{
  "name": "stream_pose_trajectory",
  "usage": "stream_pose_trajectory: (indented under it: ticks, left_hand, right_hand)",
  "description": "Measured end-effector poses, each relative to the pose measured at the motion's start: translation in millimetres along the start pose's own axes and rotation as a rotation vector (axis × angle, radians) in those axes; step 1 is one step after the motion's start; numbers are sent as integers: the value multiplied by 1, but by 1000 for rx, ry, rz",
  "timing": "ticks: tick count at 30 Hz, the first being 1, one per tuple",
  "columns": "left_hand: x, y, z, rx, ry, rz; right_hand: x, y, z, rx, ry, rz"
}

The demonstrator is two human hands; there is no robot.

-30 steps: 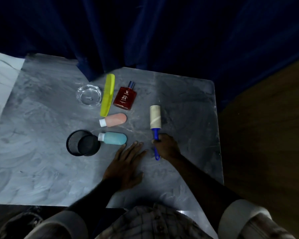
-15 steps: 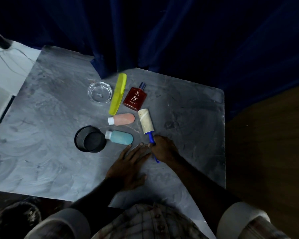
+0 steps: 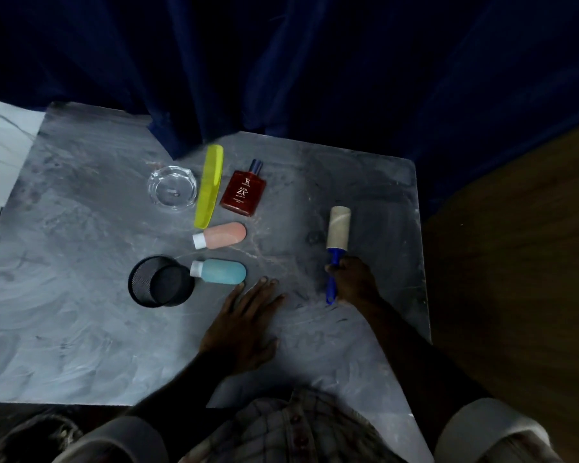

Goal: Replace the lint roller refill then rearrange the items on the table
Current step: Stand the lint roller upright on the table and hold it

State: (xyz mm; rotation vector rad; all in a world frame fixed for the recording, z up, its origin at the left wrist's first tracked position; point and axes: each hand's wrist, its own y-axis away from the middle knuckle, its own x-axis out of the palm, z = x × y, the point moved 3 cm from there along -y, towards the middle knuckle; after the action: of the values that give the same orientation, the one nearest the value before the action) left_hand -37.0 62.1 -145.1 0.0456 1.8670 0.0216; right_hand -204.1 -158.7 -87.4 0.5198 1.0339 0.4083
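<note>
A lint roller [image 3: 337, 228] with a pale roll and a blue handle lies on the grey marble table [image 3: 81, 262], right of the other items. My right hand [image 3: 353, 282] grips its blue handle. My left hand [image 3: 244, 325] rests flat on the table with fingers spread, just below a blue travel bottle [image 3: 223, 271]. A pink travel bottle [image 3: 223, 234], a yellow comb [image 3: 209, 185], a red perfume bottle [image 3: 244, 192], a clear glass ashtray [image 3: 172, 186] and a black mesh cup [image 3: 161, 285] on its side lie to the left.
A dark blue curtain [image 3: 315, 78] hangs behind the table. A wooden surface [image 3: 515, 262] borders the table's right edge. A white surface [image 3: 0, 145] lies at the far left. My plaid shirt and light cuffs fill the bottom of the view.
My right hand has swung the lint roller away from the pink bottle and perfume, out to the right side of the table. My left hand stays flat.
</note>
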Motion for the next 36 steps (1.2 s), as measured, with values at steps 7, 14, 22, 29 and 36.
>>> stream_pose_trajectory:
  ticks: [7,14,22,29,36]
  left_hand:
    - [2,1,2,25,9,-34]
    - [15,2,9,38,3,-4]
    - [23,2,10,46,-16,-10]
    - [19,2,8,46,1,-33]
    - [5,3,3,32,6,-28]
  right_hand:
    - [-27,1,-52,194,-240,-119]
    - [-43,16,-97,374,-440,-142]
    - [-48,26,-117,403,-576,-251]
    - [-43,21,-100,392,-509,-176]
    - [-21,5,-42,255,-419,-61]
